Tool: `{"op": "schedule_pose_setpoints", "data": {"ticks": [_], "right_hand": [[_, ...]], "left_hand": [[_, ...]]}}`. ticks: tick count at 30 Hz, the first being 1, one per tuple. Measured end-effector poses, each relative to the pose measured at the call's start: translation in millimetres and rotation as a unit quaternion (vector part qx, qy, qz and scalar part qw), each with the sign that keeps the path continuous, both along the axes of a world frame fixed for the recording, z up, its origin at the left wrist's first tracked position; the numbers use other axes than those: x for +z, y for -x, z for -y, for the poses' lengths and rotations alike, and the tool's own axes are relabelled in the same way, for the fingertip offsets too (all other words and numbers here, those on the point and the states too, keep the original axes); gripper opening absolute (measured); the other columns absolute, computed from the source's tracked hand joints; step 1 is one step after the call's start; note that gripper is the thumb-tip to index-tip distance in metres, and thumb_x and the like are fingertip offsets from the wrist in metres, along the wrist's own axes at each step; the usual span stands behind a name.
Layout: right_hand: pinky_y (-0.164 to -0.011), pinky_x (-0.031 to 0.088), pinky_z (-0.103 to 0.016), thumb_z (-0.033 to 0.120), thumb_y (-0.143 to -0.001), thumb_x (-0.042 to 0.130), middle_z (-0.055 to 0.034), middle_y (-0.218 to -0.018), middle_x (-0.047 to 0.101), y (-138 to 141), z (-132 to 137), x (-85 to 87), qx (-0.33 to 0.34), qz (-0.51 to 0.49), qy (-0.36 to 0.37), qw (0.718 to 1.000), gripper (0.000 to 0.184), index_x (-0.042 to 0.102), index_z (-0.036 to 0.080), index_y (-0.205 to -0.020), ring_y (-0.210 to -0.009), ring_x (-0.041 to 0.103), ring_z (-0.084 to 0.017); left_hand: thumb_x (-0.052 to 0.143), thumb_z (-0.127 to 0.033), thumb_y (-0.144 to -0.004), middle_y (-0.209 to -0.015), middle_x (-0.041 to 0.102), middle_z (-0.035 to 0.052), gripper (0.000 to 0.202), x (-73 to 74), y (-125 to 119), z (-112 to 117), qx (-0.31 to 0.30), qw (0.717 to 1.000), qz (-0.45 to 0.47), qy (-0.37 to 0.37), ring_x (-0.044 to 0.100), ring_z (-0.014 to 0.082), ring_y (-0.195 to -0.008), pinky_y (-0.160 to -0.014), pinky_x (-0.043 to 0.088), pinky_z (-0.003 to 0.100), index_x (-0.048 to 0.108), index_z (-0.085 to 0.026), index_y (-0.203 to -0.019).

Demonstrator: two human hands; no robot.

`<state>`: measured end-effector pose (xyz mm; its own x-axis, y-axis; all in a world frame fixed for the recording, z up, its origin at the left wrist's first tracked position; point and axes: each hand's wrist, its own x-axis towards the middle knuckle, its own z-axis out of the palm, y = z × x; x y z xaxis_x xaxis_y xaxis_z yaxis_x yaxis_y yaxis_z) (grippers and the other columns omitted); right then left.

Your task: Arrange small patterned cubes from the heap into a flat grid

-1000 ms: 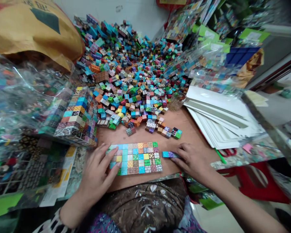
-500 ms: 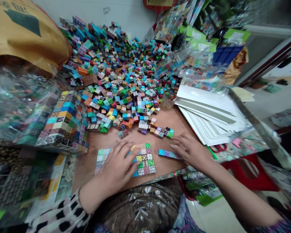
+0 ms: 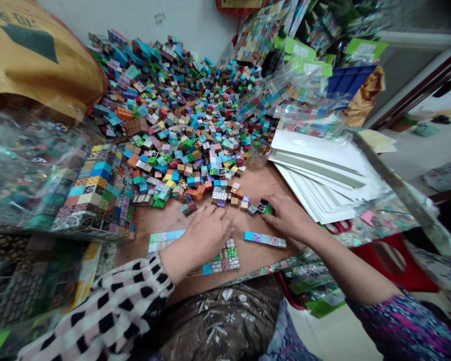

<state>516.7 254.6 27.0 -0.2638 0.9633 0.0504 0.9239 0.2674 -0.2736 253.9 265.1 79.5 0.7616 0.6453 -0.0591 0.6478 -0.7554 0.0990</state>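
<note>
My left hand [image 3: 205, 235] is over a flat grid of small printed cubes [image 3: 231, 258], covering its middle. Its fingers are bent and close together, and their tips are hidden, so I cannot make out what they hold. Near the front edge of the pile, my right hand [image 3: 287, 215] has its thumb and forefinger around a small green-and-black printed block [image 3: 266, 207]. A narrow strip of joined cubes [image 3: 265, 239], blue and purple at its left end, lies on the board just below the right hand, apart from the grid.
A big heap of printed blocks [image 3: 184, 125] fills the back of the brown board [image 3: 146, 218]. Wrapped block stacks [image 3: 92, 190] stand at left beneath a yellow sack [image 3: 41, 60]. White cards [image 3: 315, 170], red scissors [image 3: 338, 227] and a metal bar [image 3: 406, 195] lie at right.
My right hand has left the strip and moved up and left to the green-and-black block. My left hand has slid right and up across the grid, its spread fingers now drawn together.
</note>
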Motion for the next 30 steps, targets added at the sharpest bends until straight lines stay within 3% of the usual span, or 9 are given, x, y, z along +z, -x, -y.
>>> {"op": "schedule_pose_setpoints", "data": {"ticks": [3,10,15,23,30], "right_hand": [[-0.087,0.046,-0.041,0.023,-0.084,0.057,-0.0143,-0.11,0.063,-8,7,-0.8,-0.006,-0.013,0.011,1.0,0.038,0.056,0.016,-0.121,-0.101,0.059,-0.03],[-0.088,0.046,-0.042,0.032,-0.09,0.057,-0.0148,-0.107,0.062,-2,9,1.6,-0.011,-0.038,0.013,0.999,0.031,0.058,0.015,-0.117,-0.1,0.058,-0.029],[-0.092,0.044,-0.043,0.029,-0.092,0.055,-0.0155,-0.113,0.062,4,9,3.3,0.01,-0.047,0.029,0.998,0.032,0.057,0.014,-0.12,-0.107,0.057,-0.029],[-0.093,0.045,-0.045,0.025,-0.092,0.055,-0.0149,-0.111,0.061,-6,13,7.0,0.022,-0.044,0.028,0.998,0.031,0.057,0.017,-0.122,-0.106,0.057,-0.029],[-0.095,0.046,-0.045,0.022,-0.091,0.057,-0.0139,-0.112,0.062,-6,10,9.0,0.036,-0.039,0.031,0.998,0.034,0.056,0.017,-0.124,-0.107,0.057,-0.029]], "left_hand": [[0.046,-0.023,-0.095,-0.107,0.064,0.01,0.026,-3.2,-14,-14,-0.011,1.0,0.003,-0.009,0.055,0.0276,-0.101,-0.085,0.044,0.043,0.067,-0.015,-0.108],[0.047,-0.031,-0.096,-0.112,0.06,0.0109,0.03,-11.1,-52,-29,-0.018,1.0,0.011,-0.003,0.054,0.0274,-0.105,-0.086,0.044,0.041,0.064,-0.017,-0.118],[0.053,-0.031,-0.092,-0.106,0.058,0.0125,0.025,-17.3,-66,-34,-0.04,0.999,0.007,-0.036,0.052,0.0296,-0.107,-0.085,0.044,0.041,0.069,-0.016,-0.105],[0.046,-0.023,-0.094,-0.112,0.056,0.0144,0.026,-21.4,-57,-36,-0.052,0.998,0.007,-0.037,0.049,0.0298,-0.107,-0.083,0.043,0.042,0.069,-0.016,-0.103],[0.047,-0.026,-0.095,-0.109,0.057,0.0117,0.027,-9.2,-38,-34,-0.032,0.999,0.0,-0.023,0.05,0.0282,-0.101,-0.081,0.039,0.041,0.066,-0.019,-0.114]]}}
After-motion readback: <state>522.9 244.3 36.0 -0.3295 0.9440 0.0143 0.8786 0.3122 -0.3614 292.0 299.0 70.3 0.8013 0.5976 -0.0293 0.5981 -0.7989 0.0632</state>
